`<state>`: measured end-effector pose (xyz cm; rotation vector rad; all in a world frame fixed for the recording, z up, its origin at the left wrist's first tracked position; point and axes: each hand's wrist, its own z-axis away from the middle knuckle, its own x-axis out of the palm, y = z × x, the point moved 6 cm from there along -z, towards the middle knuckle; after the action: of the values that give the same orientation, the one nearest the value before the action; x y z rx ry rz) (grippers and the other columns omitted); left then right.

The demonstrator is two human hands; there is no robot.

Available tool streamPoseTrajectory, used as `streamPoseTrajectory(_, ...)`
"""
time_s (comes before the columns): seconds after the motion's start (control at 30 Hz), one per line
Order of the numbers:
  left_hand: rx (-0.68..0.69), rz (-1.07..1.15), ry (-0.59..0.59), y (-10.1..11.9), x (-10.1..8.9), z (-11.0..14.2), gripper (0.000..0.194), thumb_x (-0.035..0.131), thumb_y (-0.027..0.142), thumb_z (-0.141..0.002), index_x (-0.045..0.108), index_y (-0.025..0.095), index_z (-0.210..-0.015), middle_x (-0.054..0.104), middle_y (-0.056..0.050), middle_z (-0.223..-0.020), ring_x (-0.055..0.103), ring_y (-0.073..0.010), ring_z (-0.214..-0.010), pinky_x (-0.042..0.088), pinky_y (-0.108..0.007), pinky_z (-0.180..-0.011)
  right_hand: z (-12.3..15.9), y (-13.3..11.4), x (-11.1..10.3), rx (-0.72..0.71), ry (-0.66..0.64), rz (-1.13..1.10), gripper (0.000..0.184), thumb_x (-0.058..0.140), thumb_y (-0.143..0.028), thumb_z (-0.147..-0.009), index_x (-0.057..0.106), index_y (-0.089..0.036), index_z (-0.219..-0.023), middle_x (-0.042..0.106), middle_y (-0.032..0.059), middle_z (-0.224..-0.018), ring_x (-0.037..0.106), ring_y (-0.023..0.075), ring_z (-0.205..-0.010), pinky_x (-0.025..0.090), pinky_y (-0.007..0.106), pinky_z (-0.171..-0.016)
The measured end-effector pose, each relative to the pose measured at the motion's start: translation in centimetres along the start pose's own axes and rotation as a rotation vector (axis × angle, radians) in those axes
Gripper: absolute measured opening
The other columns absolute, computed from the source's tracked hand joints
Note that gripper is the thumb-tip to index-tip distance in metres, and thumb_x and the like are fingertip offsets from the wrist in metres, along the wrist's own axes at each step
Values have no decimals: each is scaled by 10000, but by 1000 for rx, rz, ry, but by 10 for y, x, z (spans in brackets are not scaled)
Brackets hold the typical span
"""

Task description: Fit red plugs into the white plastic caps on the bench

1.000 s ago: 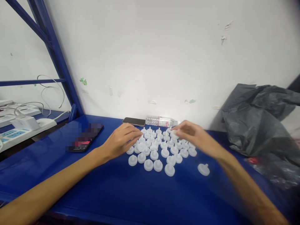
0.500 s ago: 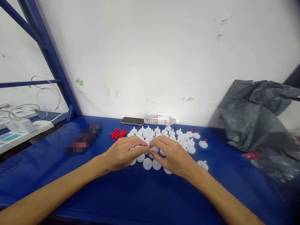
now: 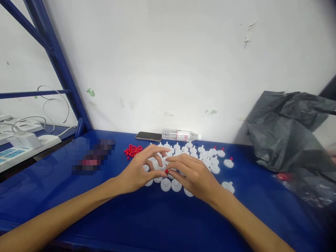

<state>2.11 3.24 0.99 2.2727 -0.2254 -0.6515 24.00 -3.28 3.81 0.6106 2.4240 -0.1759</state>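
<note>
Over a cluster of white round caps with narrow spouts (image 3: 165, 184), my two hands nearly meet. A small red cap (image 3: 166, 171) shows at the fingertips of my right hand (image 3: 193, 171), which is closed in a pinch. Whether a white spout piece is also inside that pinch is hidden. My left hand (image 3: 139, 169) has its fingers curved and spread apart, with its thumb tip touching or almost touching the red cap. Left of the cluster lies a pile of small red caps (image 3: 133, 151). Several white pieces at the right carry red tips, such as this spouted cap (image 3: 228, 162).
A phone (image 3: 148, 136) and a clear plastic bottle (image 3: 181, 135) lie along the wall. A dark grey plastic bag (image 3: 286, 129) sits at the right on the blue table (image 3: 147, 224). Power strips (image 3: 31, 147) and cables are at the left, beside a blue metal frame (image 3: 59, 66).
My left index and other fingers have lifted and spread away from my right hand's fingertips. The red cap between the hands has come into sight. The view has shifted slightly.
</note>
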Motion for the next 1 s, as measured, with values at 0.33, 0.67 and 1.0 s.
streamPoseTrajectory(0.33,-320,405,-306,-3,17,5,520,1103,408,-1028,967,237,-1500,959,-147,-1410,919,-286,-1190,764,-322,-920,-6,-27,-8,-76,112,150,261,821,-119,-1199,930,-356,-1219,1034,-53,-1279,992,243,-1204,786,424,-1125)
streamPoseTrajectory(0.67,-388,424,-333,-3,20,3,325,1112,333,-904,1064,243,-1213,928,-37,-906,755,-155,-599,682,-249,-551,-10,-35,-5,-116,68,119,214,753,-156,-1255,907,-304,-1247,1036,-37,-1297,999,219,-1181,772,388,-1122)
streamPoseTrajectory(1.0,-199,-412,25,0,-52,-20,415,713,520,-1211,1015,264,-1336,998,-136,-1266,875,-282,-1003,737,-382,-837,-11,14,-73,106,215,270,130,840,-219,-1164,880,-338,-1195,989,90,-1380,978,324,-1190,827,509,-1002)
